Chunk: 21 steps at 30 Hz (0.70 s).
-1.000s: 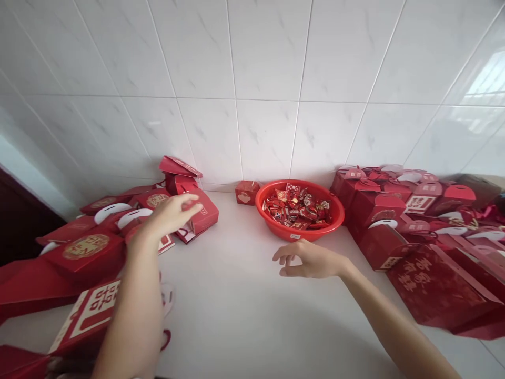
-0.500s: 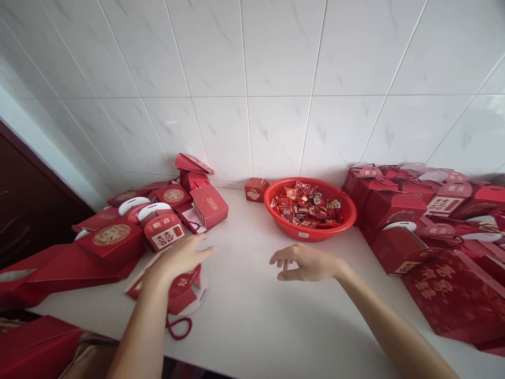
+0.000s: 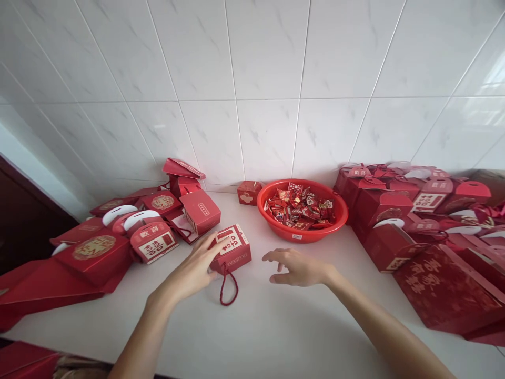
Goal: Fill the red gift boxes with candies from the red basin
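My left hand (image 3: 194, 269) has hold of a small red gift box (image 3: 240, 255) by its left end, the thumb at the near side and the fingers over the top. A white panel with red characters faces up on this box, and a dark red cord loop (image 3: 229, 295) hangs off its near side onto the white tabletop. Just right of the box, my right hand (image 3: 294, 267) hovers with fingers apart and nothing in it. Beyond it stands a red plastic basin (image 3: 302, 236) filled with wrapped candies (image 3: 305, 204).
Several red gift boxes (image 3: 158, 243) and bags are heaped on the left. A larger cluster of red boxes (image 3: 394, 245) fills the right side. One tiny red box (image 3: 249, 192) sits beside the basin, against the tiled wall (image 3: 268, 137).
My left hand has moved right, and the gift box with the cord loop now lies in front of my right hand, turned label up. My right hand has stayed nearly in place. The view has shifted slightly.
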Available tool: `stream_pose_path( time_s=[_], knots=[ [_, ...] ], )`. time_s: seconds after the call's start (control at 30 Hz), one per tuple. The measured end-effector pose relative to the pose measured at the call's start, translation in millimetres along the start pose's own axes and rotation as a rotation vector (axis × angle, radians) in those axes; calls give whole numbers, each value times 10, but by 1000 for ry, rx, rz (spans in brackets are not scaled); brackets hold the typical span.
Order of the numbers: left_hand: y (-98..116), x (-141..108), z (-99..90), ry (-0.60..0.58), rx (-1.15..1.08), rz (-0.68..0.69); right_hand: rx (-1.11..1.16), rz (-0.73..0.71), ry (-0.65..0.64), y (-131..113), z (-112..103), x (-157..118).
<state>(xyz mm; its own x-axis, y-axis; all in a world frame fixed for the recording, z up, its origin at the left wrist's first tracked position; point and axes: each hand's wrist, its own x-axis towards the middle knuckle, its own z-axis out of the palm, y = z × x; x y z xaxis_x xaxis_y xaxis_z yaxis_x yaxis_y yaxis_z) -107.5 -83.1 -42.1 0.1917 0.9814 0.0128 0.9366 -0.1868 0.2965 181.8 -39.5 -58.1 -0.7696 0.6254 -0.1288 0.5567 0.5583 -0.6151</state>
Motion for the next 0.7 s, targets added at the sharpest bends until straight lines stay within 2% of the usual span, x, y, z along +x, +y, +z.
stream_pose_path(
  time_s=[0.13, 0.37, 0.43, 0.53, 0.7],
  knots=[
    [61, 131, -48, 142, -59, 77, 10, -24, 111, -63, 70, 44],
    [513, 244, -185, 229, -177, 102, 50, 77, 384, -258, 96, -31],
    [578, 266, -189, 211, -280, 128, 12, 181, 435, -311, 60, -67],
    [596, 306, -188, 133, -460, 158, -61, 326, 445, -370, -16, -125],
    [561, 394, -116, -71, -679, 195, -214, 419, 426, -431, -75, -200]
  ],
)
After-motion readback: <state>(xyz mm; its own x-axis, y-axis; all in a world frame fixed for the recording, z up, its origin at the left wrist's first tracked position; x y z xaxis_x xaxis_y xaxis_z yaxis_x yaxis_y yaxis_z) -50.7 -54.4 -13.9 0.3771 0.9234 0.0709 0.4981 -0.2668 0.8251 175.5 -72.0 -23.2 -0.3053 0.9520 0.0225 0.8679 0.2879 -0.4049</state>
